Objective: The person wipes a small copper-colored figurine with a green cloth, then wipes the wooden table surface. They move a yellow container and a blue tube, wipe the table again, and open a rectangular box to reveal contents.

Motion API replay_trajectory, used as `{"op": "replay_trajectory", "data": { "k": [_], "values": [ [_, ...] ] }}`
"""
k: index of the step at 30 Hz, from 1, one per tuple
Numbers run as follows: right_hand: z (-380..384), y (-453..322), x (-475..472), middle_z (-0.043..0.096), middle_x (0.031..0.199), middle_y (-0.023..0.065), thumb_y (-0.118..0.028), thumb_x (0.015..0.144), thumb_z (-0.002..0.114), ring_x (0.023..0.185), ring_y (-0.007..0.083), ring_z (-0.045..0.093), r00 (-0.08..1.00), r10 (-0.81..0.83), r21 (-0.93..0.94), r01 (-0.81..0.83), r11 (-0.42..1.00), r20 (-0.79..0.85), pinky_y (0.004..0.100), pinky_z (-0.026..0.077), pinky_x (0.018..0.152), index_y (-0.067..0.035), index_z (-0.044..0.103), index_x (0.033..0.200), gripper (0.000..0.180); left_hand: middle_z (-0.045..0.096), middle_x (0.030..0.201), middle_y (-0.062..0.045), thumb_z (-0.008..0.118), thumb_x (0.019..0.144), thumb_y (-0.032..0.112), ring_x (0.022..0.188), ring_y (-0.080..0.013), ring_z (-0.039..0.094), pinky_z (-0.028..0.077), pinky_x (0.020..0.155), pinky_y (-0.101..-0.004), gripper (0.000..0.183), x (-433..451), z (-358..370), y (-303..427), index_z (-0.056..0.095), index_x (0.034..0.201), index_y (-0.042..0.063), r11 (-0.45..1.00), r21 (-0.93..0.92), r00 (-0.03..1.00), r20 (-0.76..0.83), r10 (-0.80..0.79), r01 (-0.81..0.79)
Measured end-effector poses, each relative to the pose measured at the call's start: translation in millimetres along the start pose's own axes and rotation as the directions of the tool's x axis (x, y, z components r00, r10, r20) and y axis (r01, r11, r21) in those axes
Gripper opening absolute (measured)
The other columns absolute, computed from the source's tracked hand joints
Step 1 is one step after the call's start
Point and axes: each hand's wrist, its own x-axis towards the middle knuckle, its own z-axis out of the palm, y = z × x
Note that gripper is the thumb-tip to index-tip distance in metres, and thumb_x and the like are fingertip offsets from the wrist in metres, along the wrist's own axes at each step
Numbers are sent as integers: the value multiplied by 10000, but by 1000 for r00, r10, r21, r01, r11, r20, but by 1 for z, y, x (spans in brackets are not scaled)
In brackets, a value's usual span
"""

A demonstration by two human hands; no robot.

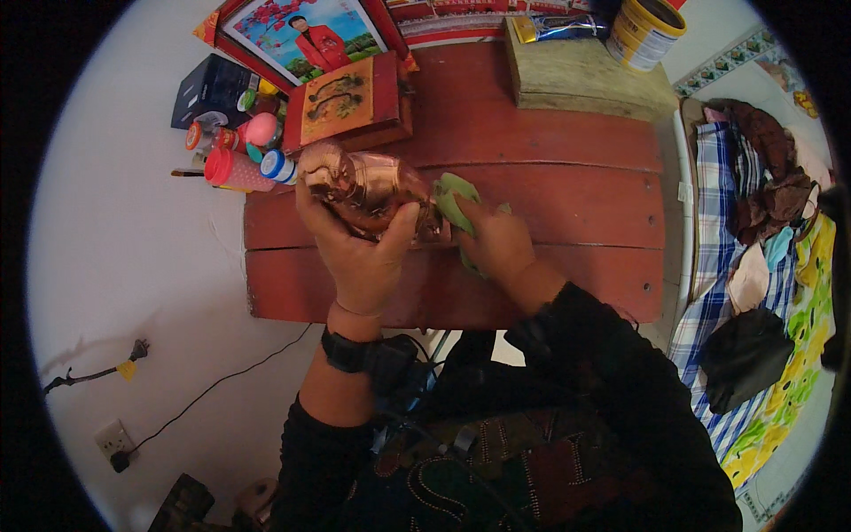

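Observation:
A shiny copper-coloured figurine (379, 183) lies tilted on its side above the red wooden table. My left hand (362, 256) grips it from below, thumb across its lower part and fingers behind its left end. Against the figurine's right end, my right hand (495, 243) presses a bunched green cloth (456, 199). Part of the cloth hangs below the right hand's fingers. Whether the figurine touches the tabletop cannot be told.
Around the red wooden table (532, 282) stand a red box (359, 103), a framed picture (306, 33), jars and a pink cup (239, 169) at left. A pale wooden block (592, 83) bears a tin (645, 33) and a tube (562, 28). A bed with clothes (758, 259) adjoins the right.

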Motion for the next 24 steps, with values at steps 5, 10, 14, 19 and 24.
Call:
{"op": "replay_trajectory", "data": {
  "k": [5,10,14,19,24],
  "values": [
    [1,0,-17,707,1003,131,-198,846,687,901,336,707,997,-73,-75,74,994,8,459,577,743,-146,561,1438,608,388,1449,-163,873,756,111,1317,-248,456,418,1111,-385,1080,-1,1,0,169,1566,-13,1000,-15,1000,-3,-2,2],
    [-4,-1,-24,704,965,127,-182,846,657,862,325,714,979,-102,-208,138,968,175,455,580,718,-83,565,1425,595,382,1459,-170,869,762,125,1326,-261,447,398,1125,-392,1076,0,1,2,168,1565,-23,996,68,998,11,59,-59],
    [-7,-3,-31,696,911,121,-149,849,633,793,325,715,971,-194,-248,223,943,136,455,569,639,-120,601,1366,518,378,1464,-171,869,763,133,1338,-264,432,386,1133,-392,1077,1,0,3,167,1566,-22,992,101,997,6,74,-74],
    [-9,-1,-49,695,964,119,-181,869,627,816,324,719,958,-223,-212,259,942,181,447,570,647,-123,620,1346,481,378,1462,-170,872,758,133,1344,-264,422,370,1144,-397,1082,0,0,4,169,1566,-19,991,97,996,4,93,-93],
    [-13,4,-68,698,1016,139,-146,849,665,894,318,720,912,-291,-30,313,949,289,422,581,733,-137,659,1307,458,391,1442,-163,870,751,123,1330,-259,430,373,1139,-398,1073,1,0,2,182,1561,-20,992,98,997,-13,81,-80]
  ]
}}
